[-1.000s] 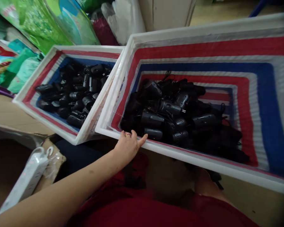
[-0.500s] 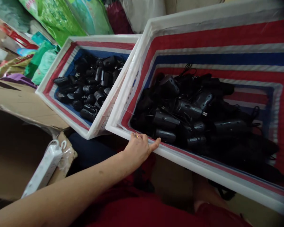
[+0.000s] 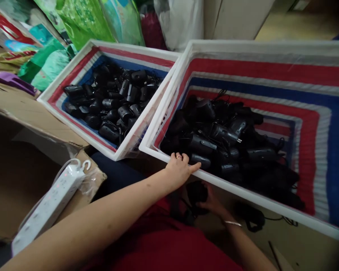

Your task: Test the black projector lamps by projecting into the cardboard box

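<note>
My left hand rests on the near rim of a large white crate, fingers curled over the edge, a ring on one finger. The crate is lined with red, white and blue striped cloth and holds a heap of black corded devices. My right hand, with a thin bracelet on the wrist, is low in the shadow under that rim. Its fingers are around one black device over my red-clothed lap.
A smaller striped crate to the left holds more black devices. A white power strip lies on an open cardboard box. Green bags and a white bag stand behind. A black cord lies under the large crate.
My right hand has come into view below the large crate's rim, at a black device. My left hand has stayed on the rim while the view shifted.
</note>
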`<control>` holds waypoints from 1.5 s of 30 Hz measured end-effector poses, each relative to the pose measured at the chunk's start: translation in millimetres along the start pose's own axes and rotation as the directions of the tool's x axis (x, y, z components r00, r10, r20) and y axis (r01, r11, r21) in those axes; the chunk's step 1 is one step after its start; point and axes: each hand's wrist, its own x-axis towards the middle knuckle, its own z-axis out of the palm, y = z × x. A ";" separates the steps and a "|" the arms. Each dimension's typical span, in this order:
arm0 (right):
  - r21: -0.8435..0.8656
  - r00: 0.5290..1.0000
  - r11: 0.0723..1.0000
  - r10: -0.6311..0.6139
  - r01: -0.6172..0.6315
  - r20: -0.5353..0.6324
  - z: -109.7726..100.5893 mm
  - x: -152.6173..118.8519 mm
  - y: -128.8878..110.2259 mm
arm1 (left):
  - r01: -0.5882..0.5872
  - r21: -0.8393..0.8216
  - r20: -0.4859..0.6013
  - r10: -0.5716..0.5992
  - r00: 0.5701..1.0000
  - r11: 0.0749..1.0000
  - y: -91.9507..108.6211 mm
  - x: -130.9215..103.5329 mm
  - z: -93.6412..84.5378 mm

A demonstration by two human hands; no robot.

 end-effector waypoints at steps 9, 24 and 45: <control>-0.146 0.954 0.957 -0.220 0.252 0.203 -8.4 -39.3 -168.7 | -0.013 -0.643 -0.055 -0.029 0.998 0.766 -37.0 -110.4 -10.8; 0.476 0.660 0.875 -0.409 0.087 0.630 110.1 61.9 -292.0 | -0.286 -0.650 -0.093 -0.300 0.949 -0.704 -103.1 -244.2 7.5; 0.043 0.753 0.945 -0.286 0.326 0.592 121.9 159.8 -313.5 | -0.668 -0.720 -0.134 -0.906 0.401 -0.189 -142.8 -361.7 7.3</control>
